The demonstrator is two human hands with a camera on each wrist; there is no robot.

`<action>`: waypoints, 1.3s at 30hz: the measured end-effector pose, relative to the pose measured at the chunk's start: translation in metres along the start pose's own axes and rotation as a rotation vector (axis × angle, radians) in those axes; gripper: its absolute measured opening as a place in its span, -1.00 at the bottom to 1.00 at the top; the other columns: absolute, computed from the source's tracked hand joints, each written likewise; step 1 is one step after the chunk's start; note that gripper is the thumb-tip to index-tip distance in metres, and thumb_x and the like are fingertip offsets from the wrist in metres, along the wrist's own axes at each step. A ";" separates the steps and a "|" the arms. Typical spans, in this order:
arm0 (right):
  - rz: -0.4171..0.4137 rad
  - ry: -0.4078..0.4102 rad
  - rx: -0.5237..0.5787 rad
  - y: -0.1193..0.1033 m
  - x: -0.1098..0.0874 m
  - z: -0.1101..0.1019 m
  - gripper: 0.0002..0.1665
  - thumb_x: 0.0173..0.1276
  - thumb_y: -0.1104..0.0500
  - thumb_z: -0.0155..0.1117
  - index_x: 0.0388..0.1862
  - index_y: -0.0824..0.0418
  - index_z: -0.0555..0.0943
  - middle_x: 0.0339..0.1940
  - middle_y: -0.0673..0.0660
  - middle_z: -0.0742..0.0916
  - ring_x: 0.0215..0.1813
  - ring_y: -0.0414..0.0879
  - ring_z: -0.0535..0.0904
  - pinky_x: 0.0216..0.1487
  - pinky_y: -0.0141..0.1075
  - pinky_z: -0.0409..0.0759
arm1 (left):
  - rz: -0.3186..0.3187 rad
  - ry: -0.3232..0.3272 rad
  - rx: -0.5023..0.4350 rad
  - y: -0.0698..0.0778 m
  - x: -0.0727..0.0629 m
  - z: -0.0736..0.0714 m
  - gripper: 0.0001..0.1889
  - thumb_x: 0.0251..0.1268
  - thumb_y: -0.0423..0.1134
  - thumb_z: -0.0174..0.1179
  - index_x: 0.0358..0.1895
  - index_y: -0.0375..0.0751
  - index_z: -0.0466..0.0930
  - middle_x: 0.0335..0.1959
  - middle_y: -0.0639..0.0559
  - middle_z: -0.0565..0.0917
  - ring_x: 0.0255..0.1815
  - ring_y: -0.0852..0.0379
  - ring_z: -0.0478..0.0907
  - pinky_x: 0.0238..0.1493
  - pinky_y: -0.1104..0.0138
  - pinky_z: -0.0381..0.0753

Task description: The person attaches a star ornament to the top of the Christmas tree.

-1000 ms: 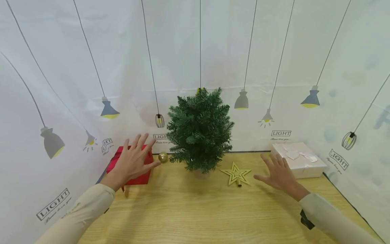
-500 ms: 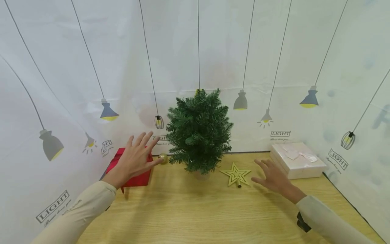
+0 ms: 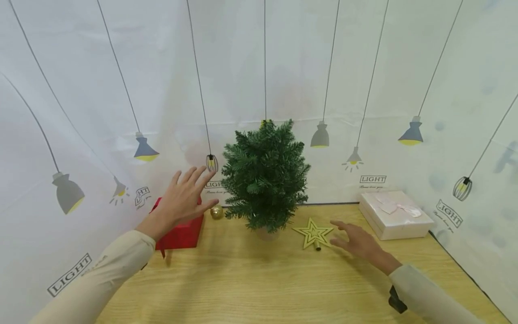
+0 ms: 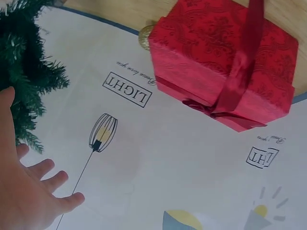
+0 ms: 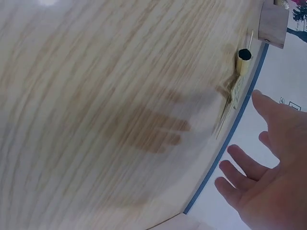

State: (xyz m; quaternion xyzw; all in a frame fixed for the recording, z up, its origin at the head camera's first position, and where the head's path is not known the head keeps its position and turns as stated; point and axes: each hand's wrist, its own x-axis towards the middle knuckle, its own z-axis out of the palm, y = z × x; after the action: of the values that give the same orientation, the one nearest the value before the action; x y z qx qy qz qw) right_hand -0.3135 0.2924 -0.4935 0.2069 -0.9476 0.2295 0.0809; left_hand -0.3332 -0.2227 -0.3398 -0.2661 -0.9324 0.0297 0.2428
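A small green artificial Christmas tree [image 3: 265, 175] stands upright at the middle back of the wooden table. To its right a gold star topper [image 3: 313, 234] lies flat, its short tube towards me. My right hand [image 3: 360, 243] hovers just right of the star, fingers extended and holding nothing; in the right wrist view the star [image 5: 234, 91] shows edge-on beyond the thumb. My left hand [image 3: 182, 198] is raised over the red gift box [image 3: 184, 234], fingers spread, left of the tree and apart from it. A gold ball ornament [image 3: 216, 211] sits between box and tree.
A pale pink gift box [image 3: 394, 215] with a bow sits at the back right. White cloth walls [image 3: 291, 58] printed with hanging lamps rise behind and beside the table [image 3: 259, 288]. In the left wrist view, the red box's ribbon [image 4: 240, 72] is visible.
My right hand has moved left and down, away from the pink box and closer to the star. My left hand has shifted slightly up and right towards the tree.
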 end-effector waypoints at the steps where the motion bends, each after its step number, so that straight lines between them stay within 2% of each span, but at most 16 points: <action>1: 0.006 -0.009 0.008 -0.001 0.001 0.001 -0.24 0.47 -0.01 0.41 0.49 0.33 0.44 0.19 0.46 0.69 0.14 0.36 0.66 0.00 0.21 0.68 | -0.004 0.006 -0.010 0.000 0.002 -0.002 -0.10 0.40 0.33 0.19 0.66 -0.02 0.15 0.61 -0.23 0.26 0.57 -0.31 0.22 0.49 -0.34 0.15; 9: 0.030 -0.056 0.092 -0.005 0.005 0.007 -0.29 0.47 0.08 0.41 0.47 0.35 0.44 -0.06 0.36 0.79 -0.11 0.15 0.76 -0.14 0.03 0.75 | -0.024 0.044 -0.081 0.006 0.016 -0.019 -0.12 0.44 0.34 0.14 0.66 -0.03 0.15 0.59 -0.23 0.29 0.55 -0.29 0.25 0.49 -0.30 0.19; 16: -0.019 -0.061 0.167 -0.006 0.008 0.017 -0.30 0.35 0.23 0.50 0.37 0.50 0.46 -0.31 0.26 0.82 -0.29 0.07 0.78 -0.27 -0.08 0.77 | -0.018 0.077 -0.136 0.010 0.027 -0.033 -0.14 0.49 0.30 0.12 0.66 -0.08 0.13 0.56 -0.25 0.33 0.53 -0.28 0.29 0.51 -0.25 0.20; 22: -0.019 -0.072 0.171 -0.007 0.012 0.021 -0.30 0.34 0.25 0.50 0.36 0.51 0.47 -0.34 0.23 0.82 -0.33 0.06 0.78 -0.32 -0.09 0.76 | -0.014 0.118 -0.195 0.011 0.036 -0.042 -0.17 0.51 0.27 0.11 0.66 -0.10 0.15 0.55 -0.23 0.36 0.53 -0.27 0.30 0.52 -0.21 0.22; 29: 0.089 -0.104 0.231 -0.008 0.017 0.025 -0.29 0.32 0.29 0.51 0.38 0.49 0.47 -0.30 0.21 0.82 -0.33 -0.03 0.76 -0.34 -0.18 0.73 | -0.010 0.187 -0.261 0.015 0.049 -0.049 -0.22 0.51 0.21 0.16 0.63 -0.07 0.21 0.45 -0.23 0.49 0.46 -0.26 0.40 0.47 -0.19 0.31; 34: 0.168 -0.115 0.325 -0.012 0.017 0.026 -0.29 0.30 0.35 0.50 0.37 0.53 0.45 -0.29 0.26 0.82 -0.39 -0.02 0.77 -0.41 -0.21 0.73 | -0.021 0.187 -0.337 0.018 0.059 -0.054 -0.26 0.53 0.18 0.15 0.63 -0.05 0.22 0.44 -0.26 0.49 0.44 -0.27 0.41 0.42 -0.20 0.39; 39: 0.248 -0.130 0.451 -0.017 0.015 0.021 -0.26 0.31 0.37 0.47 0.39 0.58 0.40 -0.23 0.34 0.81 -0.32 0.10 0.79 -0.35 -0.12 0.77 | -0.028 0.179 -0.464 0.020 0.069 -0.060 -0.31 0.57 0.10 0.16 0.63 -0.01 0.23 0.47 -0.22 0.47 0.46 -0.23 0.41 0.41 -0.18 0.41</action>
State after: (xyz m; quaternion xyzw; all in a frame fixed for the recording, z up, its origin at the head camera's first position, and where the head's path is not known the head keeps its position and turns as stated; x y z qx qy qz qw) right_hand -0.3204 0.2633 -0.5018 0.1164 -0.8939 0.4291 -0.0571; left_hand -0.3463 -0.1748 -0.2605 -0.3033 -0.8927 -0.2122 0.2571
